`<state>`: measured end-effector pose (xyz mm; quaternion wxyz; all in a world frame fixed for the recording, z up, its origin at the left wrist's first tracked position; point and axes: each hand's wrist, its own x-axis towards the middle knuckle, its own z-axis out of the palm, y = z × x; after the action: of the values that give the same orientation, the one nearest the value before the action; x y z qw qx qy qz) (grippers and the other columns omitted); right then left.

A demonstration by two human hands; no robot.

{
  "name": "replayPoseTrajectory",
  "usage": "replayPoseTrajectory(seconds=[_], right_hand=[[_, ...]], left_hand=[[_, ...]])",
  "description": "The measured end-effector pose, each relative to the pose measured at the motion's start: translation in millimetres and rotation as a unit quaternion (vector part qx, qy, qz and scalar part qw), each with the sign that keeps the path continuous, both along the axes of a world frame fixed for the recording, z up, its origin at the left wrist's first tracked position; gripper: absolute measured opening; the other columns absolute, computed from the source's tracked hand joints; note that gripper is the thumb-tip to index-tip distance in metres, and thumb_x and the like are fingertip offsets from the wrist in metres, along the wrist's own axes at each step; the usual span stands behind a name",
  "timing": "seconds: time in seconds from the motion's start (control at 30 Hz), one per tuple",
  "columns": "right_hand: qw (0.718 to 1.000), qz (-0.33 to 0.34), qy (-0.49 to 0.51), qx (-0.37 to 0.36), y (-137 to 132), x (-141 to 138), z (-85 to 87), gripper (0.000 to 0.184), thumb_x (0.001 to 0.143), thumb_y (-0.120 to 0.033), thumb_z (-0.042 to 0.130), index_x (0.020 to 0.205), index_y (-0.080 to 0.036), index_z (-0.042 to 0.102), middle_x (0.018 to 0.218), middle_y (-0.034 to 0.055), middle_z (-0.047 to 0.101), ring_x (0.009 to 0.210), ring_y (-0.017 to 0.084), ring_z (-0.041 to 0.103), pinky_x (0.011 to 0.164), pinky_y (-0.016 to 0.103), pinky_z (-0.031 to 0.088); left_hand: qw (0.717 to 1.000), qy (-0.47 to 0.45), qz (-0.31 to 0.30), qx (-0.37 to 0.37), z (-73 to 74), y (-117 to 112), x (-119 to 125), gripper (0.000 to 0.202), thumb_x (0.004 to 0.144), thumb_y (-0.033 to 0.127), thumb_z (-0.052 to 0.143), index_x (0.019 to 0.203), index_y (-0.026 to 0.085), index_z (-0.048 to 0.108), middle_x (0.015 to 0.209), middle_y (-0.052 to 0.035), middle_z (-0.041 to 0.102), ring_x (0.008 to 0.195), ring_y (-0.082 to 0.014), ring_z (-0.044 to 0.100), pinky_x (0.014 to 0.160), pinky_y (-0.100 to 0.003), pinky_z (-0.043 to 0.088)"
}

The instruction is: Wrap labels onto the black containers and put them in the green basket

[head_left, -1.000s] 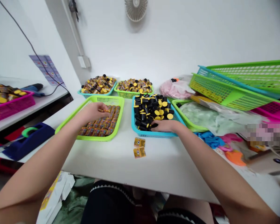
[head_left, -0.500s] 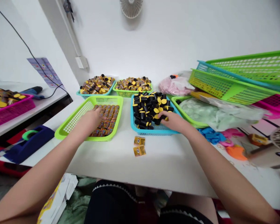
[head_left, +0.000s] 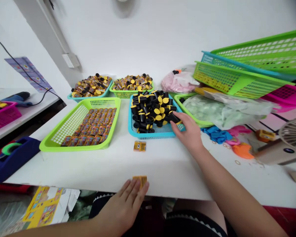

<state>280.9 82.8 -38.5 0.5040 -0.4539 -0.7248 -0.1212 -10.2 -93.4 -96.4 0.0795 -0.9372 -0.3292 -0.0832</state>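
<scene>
I have the left hand (head_left: 122, 205) flat, fingers on a label (head_left: 141, 179) at the table's (head_left: 88, 169) near edge; the right hand (head_left: 189, 133) grips a tube (head_left: 173, 119) at the blue basket (head_left: 160, 135). Stacked baskets (head_left: 236, 79), a bag (head_left: 212, 110) and a fan (head_left: 286, 146) crowd the right, a dispenser (head_left: 16, 159) the left.

Navy tape dispenser (head_left: 27, 154) seen at far left; green and blue baskets (head_left: 239, 83) stacked at right, beige fan (head_left: 277, 153) placed nearer.
</scene>
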Motion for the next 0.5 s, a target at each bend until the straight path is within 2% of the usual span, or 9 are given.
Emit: replayPoseTrajectory(seconds=[0.07,0.13,0.2,0.27,0.33,0.4,0.43,0.5], right_hand=[[1.0,-0.005,0.006,0.001,-2.2,-1.9,3.1,0.03,0.089,-0.026,0.059,0.119,-0.024,0.063,0.115,0.0109,0.061,0.097,0.022,0.065,0.09,0.041,0.055],[0.999,0.0,0.031,-0.02,-5.0,-4.7,4.0,0.033,0.087,-0.025,0.06,0.12,-0.023,0.062,0.114,0.0113,0.057,0.086,0.019,0.064,0.082,0.039,0.056],[0.996,0.019,0.071,-0.05,-7.4,-7.5,3.2,0.038,0.084,-0.025,0.062,0.121,-0.023,0.057,0.109,0.0096,0.058,0.078,0.017,0.061,0.074,0.037,0.056],[0.991,0.038,0.108,-0.072,-9.5,-9.9,2.5,0.038,0.081,-0.026,0.065,0.117,-0.022,0.055,0.101,0.0066,0.06,0.071,0.015,0.057,0.068,0.035,0.054],[0.987,0.058,0.124,-0.082,-11.6,-11.6,3.2,0.033,0.079,-0.026,0.067,0.11,-0.022,0.057,0.097,0.0049,0.06,0.066,0.013,0.052,0.066,0.034,0.052],[0.983,0.091,0.13,-0.097,-14.3,-12.6,5.9,0.03,0.08,-0.027,0.067,0.108,-0.023,0.06,0.101,0.0055,0.06,0.066,0.013,0.051,0.066,0.034,0.052],[0.978,0.113,0.138,-0.108,-16.0,-12.9,7.9,0.03,0.081,-0.028,0.067,0.11,-0.024,0.062,0.105,0.0062,0.06,0.067,0.013,0.052,0.067,0.034,0.052],[0.963,0.158,0.168,-0.141,-19.9,-13.7,12.0,0.031,0.084,-0.031,0.066,0.114,-0.026,0.064,0.109,0.0075,0.059,0.072,0.014,0.055,0.067,0.033,0.052]], left_hand=[[0.997,-0.026,-0.048,-0.059,20.3,-3.0,-7.4,0.081,0.086,-0.002,0.034,0.156,0.008,-0.005,0.13,-0.0152,0.065,0.117,-0.0229,0.064,0.097,-0.033,0.053],[0.983,-0.083,-0.073,-0.144,46.9,4.8,-7.9,0.077,0.086,0.002,0.038,0.157,0.015,0.011,0.128,-0.0113,0.066,0.113,-0.0189,0.066,0.094,-0.027,0.054],[0.962,-0.169,-0.046,-0.207,73.2,23.3,0.7,0.067,0.088,0.006,0.042,0.152,0.023,0.031,0.116,-0.0075,0.07,0.1,-0.015,0.069,0.087,-0.023,0.056],[0.931,-0.272,0.001,-0.245,92.9,50.2,17.3,0.053,0.087,0.008,0.049,0.138,0.024,0.053,0.098,-0.0042,0.071,0.08,-0.0116,0.068,0.074,-0.02,0.057],[0.883,-0.368,0.026,-0.291,102.1,80.7,37.4,0.029,0.082,0.012,0.059,0.108,0.02,0.071,0.087,-0.0039,0.069,0.071,-0.0114,0.066,0.063,-0.019,0.055],[0.811,-0.44,0.038,-0.383,99.7,109.2,55.6,0.009,0.079,0.019,0.067,0.087,0.016,0.071,0.083,-0.0047,0.07,0.071,-0.0134,0.067,0.062,-0.021,0.056],[0.765,-0.469,0.044,-0.438,94.8,120.9,62.6,0.011,0.078,0.023,0.07,0.087,0.016,0.069,0.083,-0.0045,0.07,0.072,-0.0146,0.068,0.064,-0.024,0.057],[0.675,-0.51,0.053,-0.53,80.1,136.7,71.6,0.033,0.075,0.028,0.076,0.104,0.017,0.063,0.083,-0.0031,0.072,0.071,-0.0158,0.07,0.066,-0.03,0.06]])
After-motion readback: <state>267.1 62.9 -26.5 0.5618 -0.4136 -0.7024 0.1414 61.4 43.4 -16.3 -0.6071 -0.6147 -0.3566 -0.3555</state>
